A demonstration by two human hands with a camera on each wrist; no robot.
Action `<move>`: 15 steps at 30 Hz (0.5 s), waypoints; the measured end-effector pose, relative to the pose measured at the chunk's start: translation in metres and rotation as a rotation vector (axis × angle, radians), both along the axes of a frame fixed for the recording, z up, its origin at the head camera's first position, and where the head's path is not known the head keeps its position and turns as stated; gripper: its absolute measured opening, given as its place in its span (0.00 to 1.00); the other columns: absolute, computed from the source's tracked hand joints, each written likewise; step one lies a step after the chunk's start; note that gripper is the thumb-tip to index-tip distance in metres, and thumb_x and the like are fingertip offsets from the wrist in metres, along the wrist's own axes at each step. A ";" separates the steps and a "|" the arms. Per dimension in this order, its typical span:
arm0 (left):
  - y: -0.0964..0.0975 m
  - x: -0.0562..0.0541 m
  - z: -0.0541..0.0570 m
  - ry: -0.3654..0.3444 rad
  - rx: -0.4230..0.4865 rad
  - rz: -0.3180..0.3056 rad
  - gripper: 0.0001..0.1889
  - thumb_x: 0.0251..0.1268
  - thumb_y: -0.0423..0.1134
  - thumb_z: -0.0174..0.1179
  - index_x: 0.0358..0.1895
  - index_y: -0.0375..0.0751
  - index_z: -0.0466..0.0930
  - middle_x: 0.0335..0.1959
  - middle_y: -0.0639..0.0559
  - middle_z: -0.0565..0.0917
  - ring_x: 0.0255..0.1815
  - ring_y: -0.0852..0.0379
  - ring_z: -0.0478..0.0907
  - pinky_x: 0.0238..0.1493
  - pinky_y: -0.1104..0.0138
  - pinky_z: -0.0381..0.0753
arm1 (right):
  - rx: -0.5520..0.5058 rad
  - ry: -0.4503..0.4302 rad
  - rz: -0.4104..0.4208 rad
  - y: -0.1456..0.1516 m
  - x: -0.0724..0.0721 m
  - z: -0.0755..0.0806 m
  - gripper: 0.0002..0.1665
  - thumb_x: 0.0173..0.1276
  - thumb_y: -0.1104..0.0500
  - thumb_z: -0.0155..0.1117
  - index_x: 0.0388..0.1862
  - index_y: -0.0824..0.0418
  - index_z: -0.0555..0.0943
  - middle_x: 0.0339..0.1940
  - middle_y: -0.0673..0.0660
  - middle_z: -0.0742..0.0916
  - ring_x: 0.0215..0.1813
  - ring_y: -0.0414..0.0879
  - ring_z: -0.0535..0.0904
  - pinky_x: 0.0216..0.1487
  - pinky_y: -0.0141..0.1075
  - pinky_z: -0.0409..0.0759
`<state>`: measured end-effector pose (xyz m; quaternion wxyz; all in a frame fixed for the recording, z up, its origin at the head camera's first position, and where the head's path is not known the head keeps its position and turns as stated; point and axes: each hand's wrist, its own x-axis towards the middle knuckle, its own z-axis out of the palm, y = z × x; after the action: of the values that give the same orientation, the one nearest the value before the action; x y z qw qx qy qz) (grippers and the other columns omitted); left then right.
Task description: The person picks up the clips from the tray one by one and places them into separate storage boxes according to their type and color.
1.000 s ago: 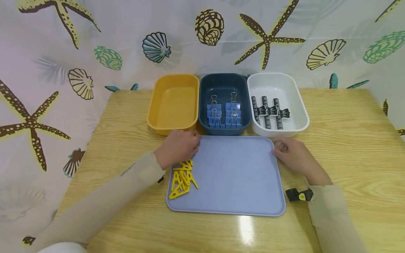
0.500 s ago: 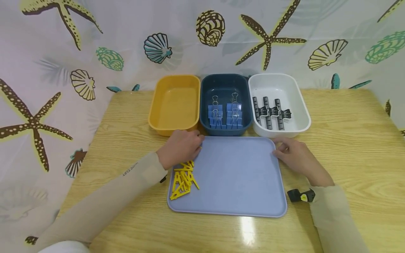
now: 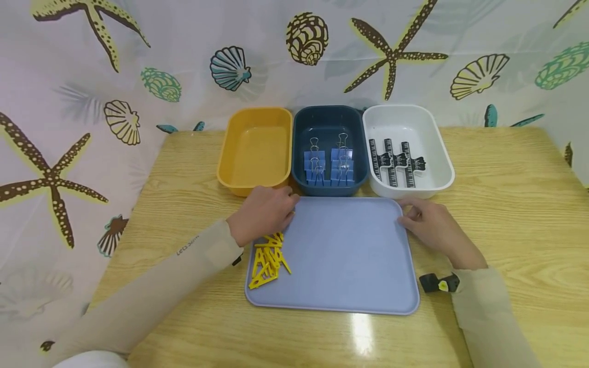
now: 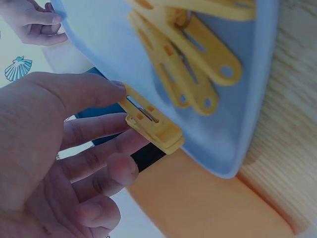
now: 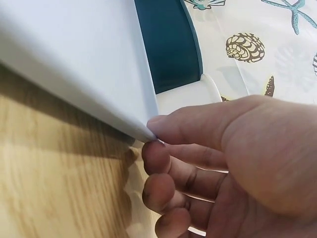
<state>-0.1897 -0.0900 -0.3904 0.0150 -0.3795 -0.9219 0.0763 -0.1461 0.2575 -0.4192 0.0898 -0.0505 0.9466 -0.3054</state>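
Wooden worktop (image 3: pixel 511 214) bearing a pale blue rectangular tray (image 3: pixel 345 255), set near its middle. Three bins stand side by side along the worktop's far edge, beyond the tray: white (image 3: pixel 409 122) at right, dark teal (image 3: pixel 324 120) between, yellow (image 3: pixel 257 148) at left. The left hand (image 3: pixel 266 212) lies over the tray's far left corner, thumb and finger clamped on one end of a yellow clothespin (image 4: pixel 161 128). The right hand (image 3: pixel 428 222) pinches the tray's rim between thumb and index finger, close to the far right corner. Three piano-key-patterned bar clips (image 3: pixel 390 162) lie in the white bin; blue binder clips (image 3: pixel 342 168) fill the teal bin's near half. Loose yellow clothespins (image 3: pixel 268 260) overlap in a heap along the tray's left edge.
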 end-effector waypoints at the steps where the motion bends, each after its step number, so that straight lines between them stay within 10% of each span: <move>1: 0.000 0.000 0.001 0.001 0.001 0.000 0.12 0.63 0.47 0.60 0.44 0.45 0.82 0.29 0.54 0.78 0.20 0.60 0.70 0.20 0.71 0.67 | -0.001 -0.001 -0.002 0.000 0.000 0.000 0.21 0.64 0.61 0.63 0.56 0.64 0.77 0.32 0.59 0.87 0.30 0.44 0.77 0.34 0.36 0.72; 15: 0.004 0.001 0.024 0.048 0.015 0.005 0.11 0.63 0.47 0.60 0.43 0.45 0.82 0.32 0.52 0.80 0.18 0.58 0.69 0.17 0.70 0.67 | 0.010 -0.017 0.017 0.000 -0.003 0.000 0.20 0.65 0.61 0.63 0.56 0.65 0.77 0.31 0.58 0.87 0.30 0.43 0.77 0.35 0.36 0.73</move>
<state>-0.1886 -0.0857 -0.3660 0.0397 -0.3751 -0.9228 0.0786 -0.1494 0.2573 -0.4192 0.1006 -0.0556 0.9469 -0.3001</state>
